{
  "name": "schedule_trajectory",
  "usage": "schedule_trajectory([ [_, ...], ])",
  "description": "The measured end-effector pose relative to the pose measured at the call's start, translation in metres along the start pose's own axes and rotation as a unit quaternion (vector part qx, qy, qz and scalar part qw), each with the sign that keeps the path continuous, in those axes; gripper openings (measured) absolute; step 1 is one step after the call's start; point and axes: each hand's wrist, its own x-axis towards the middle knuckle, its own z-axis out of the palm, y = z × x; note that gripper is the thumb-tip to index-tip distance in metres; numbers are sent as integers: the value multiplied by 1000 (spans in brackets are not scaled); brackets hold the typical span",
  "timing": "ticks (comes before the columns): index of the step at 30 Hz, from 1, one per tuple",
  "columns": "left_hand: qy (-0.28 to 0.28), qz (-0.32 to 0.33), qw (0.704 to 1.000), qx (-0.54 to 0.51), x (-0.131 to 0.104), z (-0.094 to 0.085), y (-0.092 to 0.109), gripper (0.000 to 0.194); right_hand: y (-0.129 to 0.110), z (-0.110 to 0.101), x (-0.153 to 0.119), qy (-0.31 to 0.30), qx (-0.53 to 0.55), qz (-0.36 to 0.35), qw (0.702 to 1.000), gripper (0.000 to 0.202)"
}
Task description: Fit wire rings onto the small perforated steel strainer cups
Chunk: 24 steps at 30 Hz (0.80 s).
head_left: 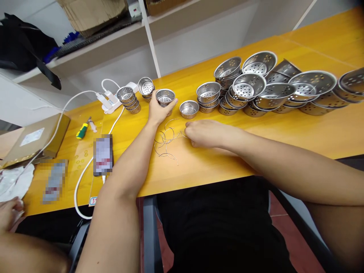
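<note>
My left hand (pixel 159 109) is wrapped round a small perforated metal cup (pixel 165 97) that sits on top of others at the back of the table. My right hand (pixel 196 133) is closed low over the table, beside several thin curved wires (pixel 167 141); a wire end shows at its fingertips. Just behind my right hand stands a single small cup (pixel 189 109). To its right is a short stack of cups (pixel 208 92). Left of my left hand are two more stacks, one with a cup (pixel 145 86) on top and one nearer the power strip (pixel 126 94).
Many larger perforated cups (pixel 273 94) crowd the right side. At the left are a white power strip (pixel 111 104) with cables, a green screwdriver (pixel 82 131), two phones (pixel 103 155) and a cardboard box (pixel 36 138). Another person's hand (pixel 10 212) touches white plastic at the far left.
</note>
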Motion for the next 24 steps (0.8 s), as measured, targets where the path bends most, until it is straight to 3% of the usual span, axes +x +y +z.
schedule_trajectory([
  [2,-1,-1,1000,-4,0,0,1,95,-3,-3,2,-47,-86,15,995,24],
  [7,4,-9,1000,-15,-1,0,4,99,-12,-17,0,-92,-122,5,988,21],
  [14,17,-20,999,-20,2,-1,-4,97,13,-15,-1,-56,-62,2,997,4],
  [19,9,-24,1000,-16,3,-2,-7,95,25,-12,1,-34,66,-23,997,23],
  [24,13,-10,1000,-9,3,-4,-8,92,31,-9,5,19,128,-65,989,21],
])
